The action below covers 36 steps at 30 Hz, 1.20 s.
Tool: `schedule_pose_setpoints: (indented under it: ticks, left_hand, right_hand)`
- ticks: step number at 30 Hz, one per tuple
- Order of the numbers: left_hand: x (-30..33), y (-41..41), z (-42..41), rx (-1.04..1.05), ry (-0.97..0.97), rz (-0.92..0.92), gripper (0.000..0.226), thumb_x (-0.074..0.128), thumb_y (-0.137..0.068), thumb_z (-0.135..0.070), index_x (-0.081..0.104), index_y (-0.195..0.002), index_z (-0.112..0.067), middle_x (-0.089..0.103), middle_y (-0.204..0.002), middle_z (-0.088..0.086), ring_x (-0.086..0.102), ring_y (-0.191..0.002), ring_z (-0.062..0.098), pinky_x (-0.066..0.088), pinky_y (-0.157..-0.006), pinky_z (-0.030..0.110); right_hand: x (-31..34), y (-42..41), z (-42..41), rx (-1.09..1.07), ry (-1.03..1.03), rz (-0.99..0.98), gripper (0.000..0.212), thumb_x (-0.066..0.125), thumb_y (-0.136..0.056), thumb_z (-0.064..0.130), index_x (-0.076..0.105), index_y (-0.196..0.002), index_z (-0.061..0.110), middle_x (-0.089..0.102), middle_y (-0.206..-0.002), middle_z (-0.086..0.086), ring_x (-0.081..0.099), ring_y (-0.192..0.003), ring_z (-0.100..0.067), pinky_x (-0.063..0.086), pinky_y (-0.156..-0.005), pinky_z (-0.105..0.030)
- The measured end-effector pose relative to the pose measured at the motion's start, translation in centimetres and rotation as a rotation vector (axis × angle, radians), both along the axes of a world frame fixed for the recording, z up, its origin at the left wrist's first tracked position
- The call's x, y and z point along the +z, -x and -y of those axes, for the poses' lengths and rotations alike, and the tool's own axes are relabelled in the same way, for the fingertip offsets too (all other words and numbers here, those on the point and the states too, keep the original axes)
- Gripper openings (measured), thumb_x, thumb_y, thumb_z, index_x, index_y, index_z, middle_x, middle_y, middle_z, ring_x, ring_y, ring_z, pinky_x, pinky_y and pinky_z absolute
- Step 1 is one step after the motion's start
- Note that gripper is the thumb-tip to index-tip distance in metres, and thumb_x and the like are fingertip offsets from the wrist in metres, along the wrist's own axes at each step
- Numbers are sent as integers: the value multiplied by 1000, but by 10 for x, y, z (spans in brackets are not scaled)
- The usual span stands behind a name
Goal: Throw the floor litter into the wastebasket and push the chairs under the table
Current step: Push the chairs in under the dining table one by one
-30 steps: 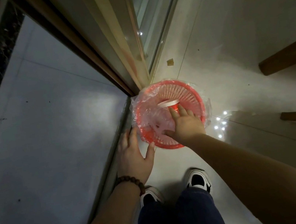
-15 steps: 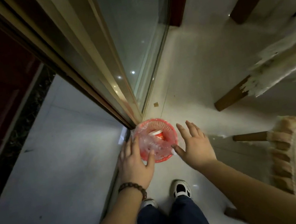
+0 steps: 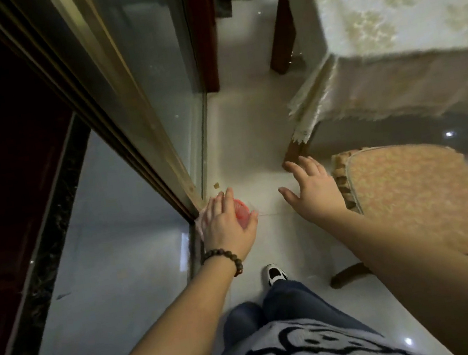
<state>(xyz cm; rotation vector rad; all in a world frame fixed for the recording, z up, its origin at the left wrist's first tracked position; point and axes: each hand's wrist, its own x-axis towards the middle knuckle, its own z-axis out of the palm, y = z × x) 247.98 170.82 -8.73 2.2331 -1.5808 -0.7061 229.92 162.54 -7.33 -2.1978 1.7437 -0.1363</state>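
The red plastic wastebasket (image 3: pixel 241 210) stands on the floor by the end of the sliding-door frame. My left hand (image 3: pixel 225 224), with a bead bracelet at the wrist, hovers in front of it and hides most of it; its fingers are apart and hold nothing. My right hand (image 3: pixel 312 188) is open, fingers spread, above the floor just left of a chair (image 3: pixel 410 195) with a pink-beige seat cushion. The chair stands out from the table (image 3: pixel 404 24), which has a pale patterned cloth. A small tan scrap of litter (image 3: pixel 215 185) lies on the floor beyond the basket.
A gold-framed sliding glass door (image 3: pixel 135 101) runs along the left. Dark wooden table legs (image 3: pixel 279 26) stand further ahead. The chair's wooden leg (image 3: pixel 349 272) is on the floor near my shoe (image 3: pixel 276 273). Pale glossy floor tiles (image 3: pixel 250 131) lie between door and table.
I have risen, so the basket looks much smaller and lower. My right hand has left the basket and moved right toward the chair. My left hand now covers the basket from view.
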Motion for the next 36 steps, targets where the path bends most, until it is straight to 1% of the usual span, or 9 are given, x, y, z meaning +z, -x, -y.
schedule_pose_setpoints:
  ticks: [5, 9, 12, 15, 18, 21, 27, 30, 36]
  left_hand:
    - [32, 29, 6, -139, 50, -45, 73, 53, -90, -49, 23, -149, -19, 29, -155, 6, 20, -143, 23, 20, -117, 42]
    - [46, 70, 16, -291, 91, -60, 74, 52, -89, -51, 24, -149, -18, 31, -154, 6, 21, -143, 24, 19, -117, 40]
    - [62, 112, 20, -415, 130, -69, 74, 51, -89, -52, 25, -149, -18, 32, -153, 6, 21, -143, 24, 18, -116, 38]
    - [80, 158, 19, -536, 152, -95, 74, 49, -89, -55, 24, -149, -20, 30, -153, 6, 20, -143, 23, 20, -116, 41]
    - [96, 205, 10, -646, 186, -87, 75, 48, -88, -58, 25, -148, -19, 31, -153, 6, 21, -143, 23, 21, -116, 43]
    - [108, 250, -7, -719, 186, -63, 75, 46, -89, -60, 22, -149, -21, 29, -154, 5, 21, -143, 23, 19, -117, 44]
    - [119, 331, -47, -742, 216, -18, 77, 41, -88, -64, 19, -150, -23, 29, -154, 4, 22, -143, 24, 20, -117, 43]
    - [126, 371, -69, -696, 259, -6, 77, 44, -88, -63, 20, -150, -22, 30, -153, 5, 25, -141, 25, 23, -116, 43]
    - [131, 440, -123, -505, 325, 35, 79, 46, -87, -63, 25, -149, -20, 36, -149, 8, 31, -138, 28, 27, -113, 46]
  right_hand:
    - [25, 22, -39, -147, 5, -9, 59, 52, -91, 45, 40, -140, 17, 30, -152, -13, 20, -142, -29, 23, -113, -43]
    - [58, 56, -62, -297, 55, 4, 58, 51, -91, 45, 37, -142, 20, 27, -153, -11, 22, -140, -29, 27, -109, -45]
    - [89, 99, -79, -411, 129, -2, 55, 49, -93, 44, 37, -141, 20, 27, -153, -10, 24, -139, -30, 25, -110, -43]
    - [116, 155, -102, -569, 186, -35, 55, 44, -94, 47, 34, -142, 22, 27, -153, -8, 23, -140, -28, 23, -113, -44]
    - [131, 212, -132, -694, 220, -73, 56, 46, -93, 46, 36, -142, 21, 28, -153, -8, 21, -141, -27, 22, -114, -43]
    - [139, 262, -165, -784, 252, -100, 54, 48, -93, 45, 40, -139, 19, 33, -150, -10, 25, -139, -27, 23, -113, -42]
    - [141, 351, -225, -883, 294, -41, 53, 50, -92, 41, 40, -140, 20, 33, -149, -10, 24, -139, -28, 24, -112, -43]
    - [138, 403, -251, -855, 302, -13, 52, 52, -91, 42, 42, -139, 22, 33, -149, -9, 25, -138, -28, 24, -111, -44]
    - [131, 501, -292, -706, 274, 20, 50, 54, -91, 41, 45, -136, 22, 36, -147, -9, 28, -136, -28, 28, -112, -47]
